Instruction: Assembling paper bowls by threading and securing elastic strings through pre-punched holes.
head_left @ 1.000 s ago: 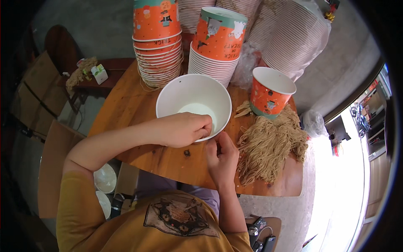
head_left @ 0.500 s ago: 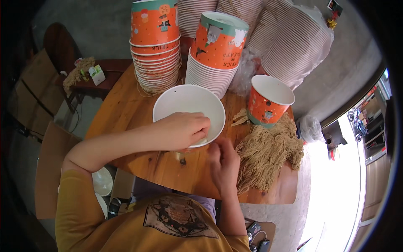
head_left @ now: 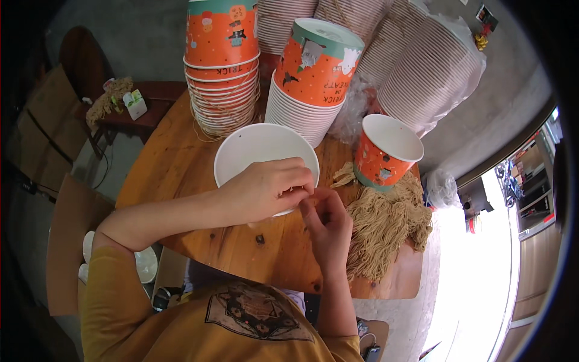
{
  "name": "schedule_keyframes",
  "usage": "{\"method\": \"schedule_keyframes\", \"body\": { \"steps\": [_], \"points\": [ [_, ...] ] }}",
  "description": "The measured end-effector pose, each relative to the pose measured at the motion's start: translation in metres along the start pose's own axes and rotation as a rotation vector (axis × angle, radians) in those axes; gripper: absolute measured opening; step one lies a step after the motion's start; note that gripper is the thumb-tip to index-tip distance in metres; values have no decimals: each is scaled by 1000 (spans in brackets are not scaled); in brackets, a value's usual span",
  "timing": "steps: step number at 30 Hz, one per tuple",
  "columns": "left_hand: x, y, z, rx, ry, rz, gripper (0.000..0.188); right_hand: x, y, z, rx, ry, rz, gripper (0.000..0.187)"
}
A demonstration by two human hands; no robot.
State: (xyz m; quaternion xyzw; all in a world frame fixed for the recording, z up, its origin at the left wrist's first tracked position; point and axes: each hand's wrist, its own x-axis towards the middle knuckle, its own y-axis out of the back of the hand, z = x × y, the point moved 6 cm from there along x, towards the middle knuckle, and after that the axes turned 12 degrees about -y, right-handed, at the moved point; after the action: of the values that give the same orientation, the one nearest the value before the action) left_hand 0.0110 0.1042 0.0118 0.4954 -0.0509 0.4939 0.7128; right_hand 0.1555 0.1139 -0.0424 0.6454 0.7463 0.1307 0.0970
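Note:
A paper bucket [head_left: 259,143] with a white inside and a small hole near its far rim stands before me on the wooden table. Across its near right side lies my left hand [head_left: 265,188], fingers pinched together at the rim. My right hand [head_left: 329,226] meets those fingertips from just outside the bucket, thumb and forefinger closed. Whatever the two pinches hold is too small or hidden to make out. A bundle of tan cord [head_left: 389,232] is right of my right hand, with an orange and green paper bucket [head_left: 386,158] standing at its far end.
Behind the white bucket rise a stack of orange buckets [head_left: 221,42] with cord loops hanging round it and another upside-down stack [head_left: 319,66]. Plastic-wrapped stacks of buckets [head_left: 431,69] lean at the back right. A cardboard box [head_left: 75,241] stands at the left.
My left hand has come up from inside the bucket to its right rim. My right hand has risen slightly to meet it. The bucket appears a little further left.

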Motion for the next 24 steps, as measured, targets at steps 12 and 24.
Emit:
{"method": "schedule_keyframes", "body": {
  "steps": [12,24],
  "points": [
    [-25,-25,-35,-811,653,-44,32,2,-17,11,575,-325,-303,10],
    [-25,-33,-36,-880,737,-53,26,3,-16,10,630,-275,-321,6]
  ]
}}
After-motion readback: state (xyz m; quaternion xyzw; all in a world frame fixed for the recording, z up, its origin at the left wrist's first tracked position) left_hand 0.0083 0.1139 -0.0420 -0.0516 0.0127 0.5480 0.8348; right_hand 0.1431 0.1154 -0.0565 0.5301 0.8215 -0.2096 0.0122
